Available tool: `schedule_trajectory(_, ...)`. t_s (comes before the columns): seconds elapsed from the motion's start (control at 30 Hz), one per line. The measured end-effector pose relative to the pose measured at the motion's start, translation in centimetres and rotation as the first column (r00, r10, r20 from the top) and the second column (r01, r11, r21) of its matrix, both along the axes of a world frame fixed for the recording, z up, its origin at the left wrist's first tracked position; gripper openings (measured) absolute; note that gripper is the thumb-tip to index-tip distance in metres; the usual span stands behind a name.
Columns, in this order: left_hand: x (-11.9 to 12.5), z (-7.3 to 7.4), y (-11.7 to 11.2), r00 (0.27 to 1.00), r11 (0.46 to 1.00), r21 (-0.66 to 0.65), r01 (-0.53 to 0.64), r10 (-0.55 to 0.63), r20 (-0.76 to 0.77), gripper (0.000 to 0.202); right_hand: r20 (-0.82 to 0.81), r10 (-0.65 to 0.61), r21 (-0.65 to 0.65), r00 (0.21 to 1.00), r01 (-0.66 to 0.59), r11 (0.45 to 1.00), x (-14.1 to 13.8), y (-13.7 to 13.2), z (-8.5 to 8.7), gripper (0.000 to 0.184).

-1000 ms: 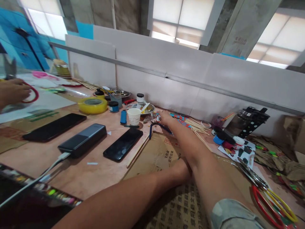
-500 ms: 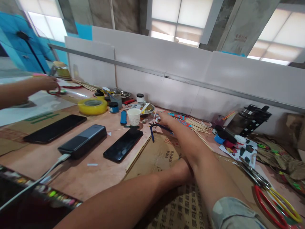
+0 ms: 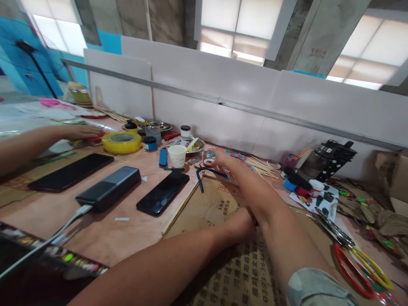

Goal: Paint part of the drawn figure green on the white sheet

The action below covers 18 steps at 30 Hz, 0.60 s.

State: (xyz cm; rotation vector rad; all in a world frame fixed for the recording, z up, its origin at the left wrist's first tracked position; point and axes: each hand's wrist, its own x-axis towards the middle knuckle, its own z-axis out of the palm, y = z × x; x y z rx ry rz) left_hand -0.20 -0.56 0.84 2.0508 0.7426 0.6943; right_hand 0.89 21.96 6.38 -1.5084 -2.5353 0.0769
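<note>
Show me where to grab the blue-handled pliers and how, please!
I'd grip the pliers around both blue handles, probably coming from the near right side: they lie with the handles spread toward there and the joined end farther left. Mind the right hand, which is close behind.

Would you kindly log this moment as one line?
right hand: extended near blue-handled pliers | left hand: over cardboard, partly hidden | both grips: unclear
</note>
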Motion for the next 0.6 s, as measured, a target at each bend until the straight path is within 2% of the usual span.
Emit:
schedule_trajectory(0.1,-0.2,0.4,0.2,0.994,0.995,0.056,0.087,-0.084,-0.067,0.023,-0.005,-0.006,0.03,1.0,0.006,1.0,2.0,-0.9,1.4,0.065)
schedule_trajectory(0.17,-0.3,0.8,0.4,0.99,0.991,0.088,0.096,-0.087,-0.11,0.012,-0.016,-0.007,0.051,1.0,0.007,0.999,4.0,-2.3,2.4,0.061)
schedule_trajectory(0.23,-0.4,1.1,0.3,0.99,0.991,0.101,0.083,-0.071,-0.12,0.01,-0.028,-0.001,0.063,1.0,0.003,0.998,6.8,-4.6,3.2,0.058)
schedule_trajectory(0.37,-0.5,1.3,0.1,0.989,0.991,0.111,0.08,-0.065,-0.13,0.012,-0.07,-0.008,0.087,0.997,0.014,0.996,13.5,-11.7,3.9,0.061)
schedule_trajectory(0.5,-0.5,1.0,0.1,0.988,0.987,0.132,0.094,-0.075,-0.137,0.014,-0.141,-0.134,0.097,0.981,0.148,0.984,19.3,-19.9,3.6,0.053)
schedule_trajectory(0.6,-0.4,0.7,0.3,0.986,0.984,0.145,0.107,-0.087,-0.141,0.015,-0.197,-0.29,0.058,0.937,0.306,0.95,21.4,-24.7,2.5,0.049)
